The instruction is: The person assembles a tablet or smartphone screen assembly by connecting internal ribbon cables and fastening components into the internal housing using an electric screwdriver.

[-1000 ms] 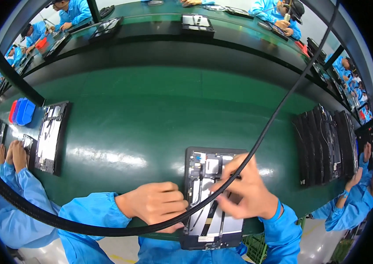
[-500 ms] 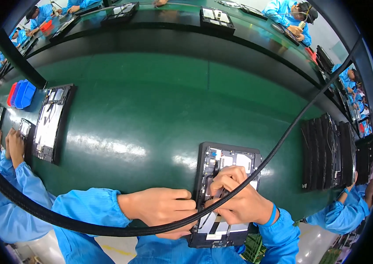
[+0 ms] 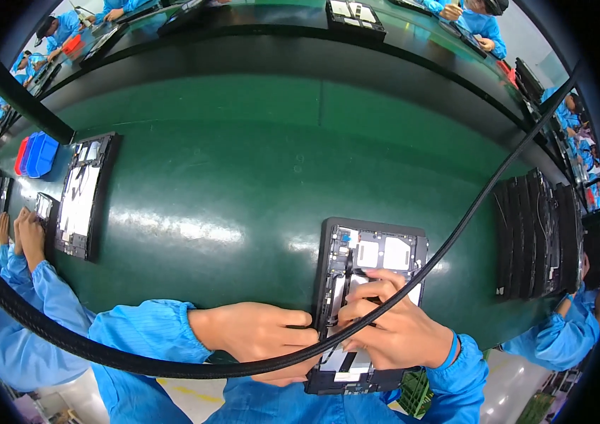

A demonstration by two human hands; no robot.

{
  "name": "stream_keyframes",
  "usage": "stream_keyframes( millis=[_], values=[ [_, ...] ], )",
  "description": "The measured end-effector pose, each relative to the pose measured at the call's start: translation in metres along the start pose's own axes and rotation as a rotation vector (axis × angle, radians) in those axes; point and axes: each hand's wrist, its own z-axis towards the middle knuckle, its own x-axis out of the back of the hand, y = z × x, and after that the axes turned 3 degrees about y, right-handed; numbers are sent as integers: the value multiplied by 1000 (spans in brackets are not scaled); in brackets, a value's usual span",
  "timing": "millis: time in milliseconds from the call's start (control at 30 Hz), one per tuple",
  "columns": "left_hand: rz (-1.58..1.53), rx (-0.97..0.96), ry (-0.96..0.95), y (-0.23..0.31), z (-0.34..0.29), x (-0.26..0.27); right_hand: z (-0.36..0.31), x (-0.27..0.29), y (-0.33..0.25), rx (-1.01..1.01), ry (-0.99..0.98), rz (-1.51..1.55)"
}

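Observation:
An opened tablet [image 3: 377, 253] lies in a black frame close in front of me, its white panels and circuit parts showing. My left hand [image 3: 261, 343] grips the left edge of that tablet, fingers curled at its side. Over the middle of the tablet, my right hand [image 3: 402, 328] is closed in a pinch, with a blue band on its wrist. Whatever sits between those fingertips is hidden by the hand and by a thick black cable [image 3: 455, 237] crossing the view.
Another opened tablet [image 3: 80, 201] lies to the left, beside blue bins [image 3: 39, 154] and a co-worker's hands [image 3: 29, 237]. Dark frames [image 3: 533, 237] stand in a row at the right. Beyond the green table [image 3: 243, 155] runs a raised line with more tablets [image 3: 355, 18].
My right hand has shifted slightly right, and its fingers have spread a little over the tablet. My left hand keeps its place at the tablet's edge. The view has tilted a little.

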Motion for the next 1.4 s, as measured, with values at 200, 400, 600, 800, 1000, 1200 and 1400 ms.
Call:
stream_keyframes(
  millis=[200, 400, 600, 800, 1000, 1200, 1400],
  values=[
    [101, -109, -73, -3, 1, 2, 3, -11, -3, 96, 113, -388],
    [165, -288, -120, -10, -1, 2, 10, -15, -2, 146, 236, -505],
    [98, -185, -89, -16, 4, -2, 8, -22, 5, 102, 275, -526],
    [165, -101, -47, -29, 6, 6, 4, -18, 9, 88, 330, -503],
    [231, -139, -69, -27, 8, 12, 7, -18, 12, 82, 360, -504],
    [142, -12, -59, -26, 12, 11, 10, -21, 15, 82, 407, -470],
    [106, -77, -50, -35, 8, 3, 24, -14, 29, 16, 474, -213]
  ],
)
